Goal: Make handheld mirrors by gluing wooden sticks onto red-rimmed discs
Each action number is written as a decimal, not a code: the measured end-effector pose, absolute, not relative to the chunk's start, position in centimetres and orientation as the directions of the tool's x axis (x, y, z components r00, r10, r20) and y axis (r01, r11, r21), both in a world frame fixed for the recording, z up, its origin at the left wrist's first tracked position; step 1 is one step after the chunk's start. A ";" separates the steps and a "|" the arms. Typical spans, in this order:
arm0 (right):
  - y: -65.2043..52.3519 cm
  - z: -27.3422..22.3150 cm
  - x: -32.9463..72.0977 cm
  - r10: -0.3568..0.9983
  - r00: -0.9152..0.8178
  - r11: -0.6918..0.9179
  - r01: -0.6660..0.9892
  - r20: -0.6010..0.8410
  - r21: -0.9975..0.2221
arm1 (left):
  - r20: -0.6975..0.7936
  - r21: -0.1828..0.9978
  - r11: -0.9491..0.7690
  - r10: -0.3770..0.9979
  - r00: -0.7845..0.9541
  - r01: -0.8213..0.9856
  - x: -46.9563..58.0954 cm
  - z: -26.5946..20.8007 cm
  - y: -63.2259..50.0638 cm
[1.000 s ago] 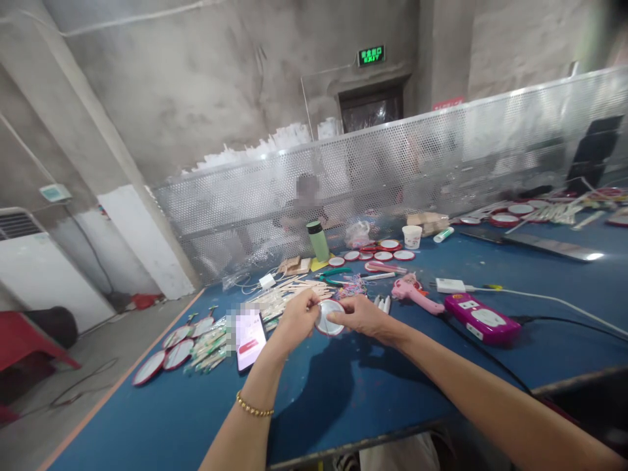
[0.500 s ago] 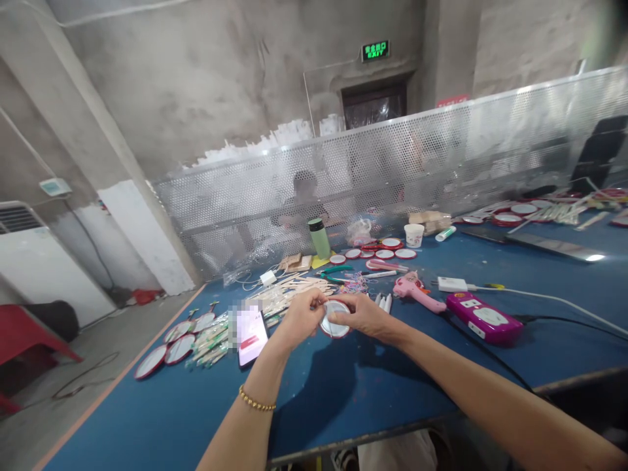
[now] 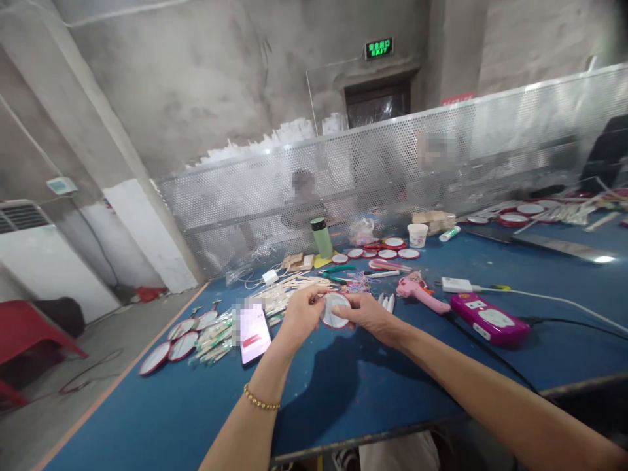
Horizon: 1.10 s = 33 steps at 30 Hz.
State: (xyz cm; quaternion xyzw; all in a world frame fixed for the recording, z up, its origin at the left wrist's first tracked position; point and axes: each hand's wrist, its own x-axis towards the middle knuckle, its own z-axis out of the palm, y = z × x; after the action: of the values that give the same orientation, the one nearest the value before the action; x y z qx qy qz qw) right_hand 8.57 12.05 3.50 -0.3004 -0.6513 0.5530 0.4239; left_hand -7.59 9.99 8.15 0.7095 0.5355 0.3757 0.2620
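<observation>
Above the blue table, a small round white disc with a red rim is held up between both hands. My right hand grips its right side, thumb lying on the white face and fingers behind. My left hand is closed in a pinch at the disc's left edge; its fingertips partly hide what is between them. A thin dark line runs across the white face, too fine to identify. Just left of my left hand lies a lit phone. Behind the hands are colourful threads and green-handled pliers.
More red-rimmed discs lie at left and behind. Wooden sticks are scattered near the phone. A green bottle, white cup, pink glue gun and corded purple box stand around. A perforated metal screen borders the back.
The disc has tilted slightly and my left fingers have shifted along its upper left edge. Both hands still hold it. The whole view has shifted a little.
</observation>
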 end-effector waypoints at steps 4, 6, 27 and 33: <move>11.4 3.4 7.9 0.880 -0.457 0.063 -0.155 0.128 -0.986 | 0.327 0.778 -0.293 0.944 0.040 0.556 -8.0 8.7 9.9; 11.1 3.5 7.6 0.875 -0.476 -0.015 -0.215 0.091 -0.977 | 0.354 0.777 -0.296 0.935 0.003 0.556 -8.3 8.9 10.0; 10.9 3.7 7.7 0.853 -0.504 -0.038 -0.319 0.135 -0.947 | 0.328 0.750 -0.276 0.944 0.024 0.601 -8.0 9.3 9.8; 10.8 3.8 7.7 0.855 -0.503 -0.050 -0.323 0.127 -0.945 | 0.316 0.754 -0.267 0.948 0.025 0.599 -8.1 9.2 9.9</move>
State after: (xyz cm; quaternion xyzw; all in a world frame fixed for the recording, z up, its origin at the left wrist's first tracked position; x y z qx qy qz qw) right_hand 7.71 10.79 3.84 -0.2477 -0.5369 0.6808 0.4323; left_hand -8.14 9.91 9.15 0.6834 0.5662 0.4083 0.2136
